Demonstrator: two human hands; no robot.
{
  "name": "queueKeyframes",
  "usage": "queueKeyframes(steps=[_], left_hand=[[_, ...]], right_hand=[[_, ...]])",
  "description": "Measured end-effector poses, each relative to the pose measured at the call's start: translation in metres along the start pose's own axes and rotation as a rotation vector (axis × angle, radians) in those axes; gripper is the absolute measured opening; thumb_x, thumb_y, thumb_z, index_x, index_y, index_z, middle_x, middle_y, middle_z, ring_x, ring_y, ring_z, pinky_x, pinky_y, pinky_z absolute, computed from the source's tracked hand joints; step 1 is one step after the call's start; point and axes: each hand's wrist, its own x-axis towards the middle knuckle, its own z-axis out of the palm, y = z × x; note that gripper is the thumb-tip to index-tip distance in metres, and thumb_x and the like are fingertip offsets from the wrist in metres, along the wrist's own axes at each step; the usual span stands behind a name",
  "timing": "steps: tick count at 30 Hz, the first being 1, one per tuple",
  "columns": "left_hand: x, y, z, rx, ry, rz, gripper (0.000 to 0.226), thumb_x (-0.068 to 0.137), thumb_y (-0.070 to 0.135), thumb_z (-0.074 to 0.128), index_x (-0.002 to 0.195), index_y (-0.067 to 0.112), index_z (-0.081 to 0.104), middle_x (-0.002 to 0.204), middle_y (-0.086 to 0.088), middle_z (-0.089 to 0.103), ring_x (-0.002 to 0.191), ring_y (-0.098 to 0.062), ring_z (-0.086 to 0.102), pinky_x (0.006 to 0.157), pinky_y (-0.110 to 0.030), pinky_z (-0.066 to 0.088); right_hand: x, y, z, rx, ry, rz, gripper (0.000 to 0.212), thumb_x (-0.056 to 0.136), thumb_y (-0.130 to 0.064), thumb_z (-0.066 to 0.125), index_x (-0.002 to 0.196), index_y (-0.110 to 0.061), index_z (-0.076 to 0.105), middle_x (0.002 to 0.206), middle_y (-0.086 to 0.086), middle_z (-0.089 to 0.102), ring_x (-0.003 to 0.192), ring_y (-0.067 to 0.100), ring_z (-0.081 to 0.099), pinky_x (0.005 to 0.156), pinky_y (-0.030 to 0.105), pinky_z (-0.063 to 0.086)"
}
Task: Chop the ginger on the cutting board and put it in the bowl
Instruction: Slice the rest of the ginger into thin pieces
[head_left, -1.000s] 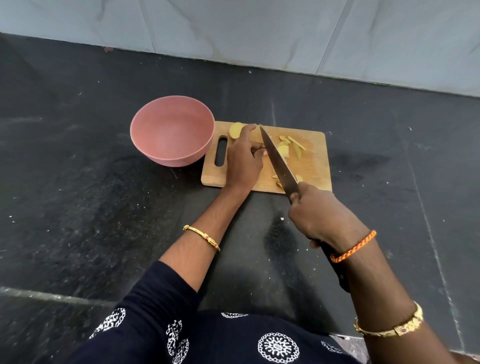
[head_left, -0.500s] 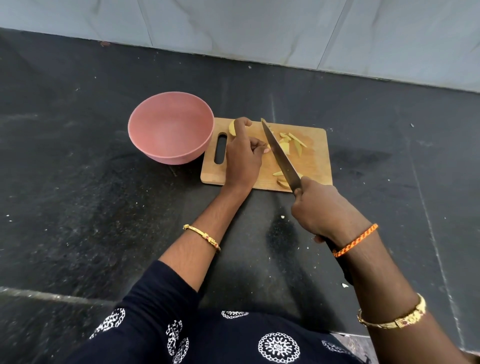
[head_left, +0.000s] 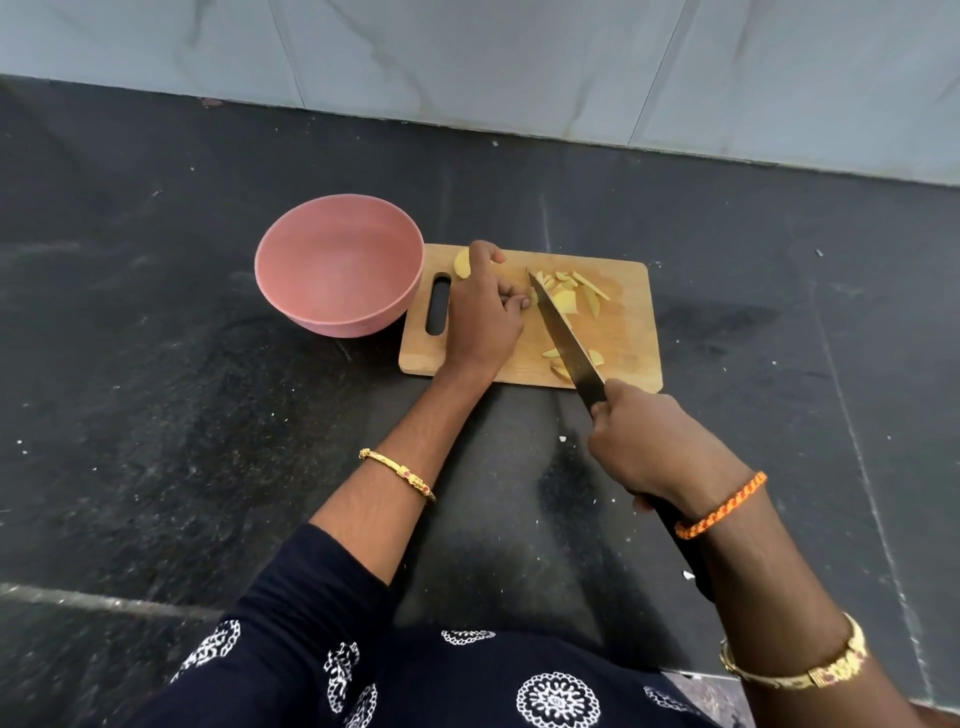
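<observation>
A wooden cutting board (head_left: 628, 332) lies on the dark counter with pale yellow ginger slices (head_left: 571, 291) scattered on its right half. My left hand (head_left: 483, 317) rests on the board with curled fingers, holding a ginger piece (head_left: 461, 263) that shows at its far side. My right hand (head_left: 649, 441) grips the black handle of a long knife (head_left: 566, 338), whose blade lies slanted across the board with its tip just right of my left fingers. An empty pink bowl (head_left: 291, 291) stands against the board's left edge.
The dark stone counter (head_left: 156, 415) stretches all around, with small white specks on it. A grey tiled wall (head_left: 519, 62) rises at the back. The board has a slot handle (head_left: 437, 306) on its left end.
The knife tip has slid a little to the right, away from my left fingers. My left hand stays on the ginger and my right hand keeps its grip.
</observation>
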Motion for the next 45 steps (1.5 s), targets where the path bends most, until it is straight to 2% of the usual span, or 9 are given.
queueKeyframes(steps=[5,8,15,25,28,33,35,39,45], left_hand=[[0.003,0.006,-0.004,0.044,-0.068,0.060,0.032,0.084,0.001,0.054,0.115,0.011,0.056,0.111,-0.003,0.055,0.099,-0.016,0.057,0.086,-0.026,0.052],[0.006,0.017,-0.008,-0.020,-0.104,0.247,0.028,0.084,0.010,0.049,0.107,0.014,0.064,0.118,-0.003,0.053,0.111,-0.012,0.047,0.096,-0.016,0.037],[0.028,0.021,-0.009,0.142,-0.441,0.331,0.061,0.089,0.054,0.026,0.061,0.016,0.066,0.081,0.000,0.064,0.101,-0.005,0.047,0.096,-0.033,0.017],[0.048,0.026,-0.017,0.162,-0.429,0.259,0.066,0.096,0.047,0.018,0.068,0.015,0.068,0.067,0.000,0.067,0.086,-0.005,0.058,0.104,-0.047,0.024],[0.046,0.026,-0.018,0.092,-0.370,0.228,0.042,0.094,0.041,0.033,0.090,0.018,0.068,0.070,0.008,0.068,0.080,-0.006,0.064,0.101,-0.053,0.035],[0.012,0.031,-0.019,0.201,-0.357,0.341,0.022,0.084,0.031,0.060,0.099,0.015,0.067,0.095,0.003,0.066,0.083,-0.009,0.057,0.084,-0.032,0.048],[-0.011,0.030,-0.018,0.239,-0.471,0.320,0.038,0.075,0.039,0.073,0.104,0.014,0.066,0.100,0.001,0.061,0.082,-0.008,0.051,0.074,-0.018,0.042],[-0.043,0.017,-0.009,0.312,-0.529,0.247,0.071,0.061,0.048,0.081,0.118,0.011,0.059,0.110,-0.001,0.053,0.101,-0.015,0.050,0.089,-0.028,0.043],[-0.045,0.014,0.003,0.221,-0.393,0.241,0.031,0.081,0.021,0.071,0.109,0.007,0.067,0.101,-0.005,0.058,0.098,-0.017,0.053,0.086,-0.023,0.041]], right_hand=[[-0.013,0.007,0.000,0.019,0.034,-0.013,0.027,0.099,-0.027,0.033,0.119,-0.015,0.046,0.103,0.012,0.056,0.093,0.031,0.061,0.083,0.047,0.055],[-0.018,0.007,0.000,0.054,0.003,-0.041,0.025,0.100,-0.026,0.034,0.120,-0.015,0.046,0.100,0.009,0.056,0.082,0.023,0.059,0.082,0.044,0.056],[-0.025,0.013,-0.002,0.106,0.023,-0.051,0.026,0.101,-0.025,0.034,0.122,-0.015,0.047,0.083,0.000,0.047,0.075,0.017,0.053,0.081,0.040,0.056],[-0.042,0.033,-0.003,0.180,0.060,-0.110,0.021,0.102,-0.026,0.032,0.117,-0.021,0.045,0.076,-0.002,0.047,0.054,0.009,0.050,0.046,0.021,0.043],[-0.046,0.044,-0.006,0.241,0.121,-0.083,0.017,0.101,-0.027,0.033,0.109,-0.020,0.047,0.078,0.003,0.052,0.051,0.012,0.053,0.041,0.022,0.044],[-0.026,0.061,-0.001,0.322,0.257,-0.039,0.021,0.097,-0.027,0.036,0.083,-0.020,0.050,0.072,0.006,0.056,0.052,0.019,0.054,0.045,0.028,0.045],[-0.017,0.066,0.002,0.347,0.300,-0.039,0.024,0.096,-0.027,0.037,0.075,-0.020,0.046,0.070,0.005,0.056,0.053,0.020,0.053,0.050,0.028,0.045],[-0.005,0.070,0.006,0.375,0.325,-0.042,0.027,0.096,-0.027,0.038,0.071,-0.020,0.042,0.069,0.006,0.056,0.048,0.021,0.053,0.042,0.024,0.041],[-0.003,0.076,0.012,0.407,0.288,-0.058,0.023,0.098,-0.028,0.037,0.081,-0.018,0.049,0.067,0.004,0.054,0.046,0.017,0.051,0.034,0.020,0.038]])
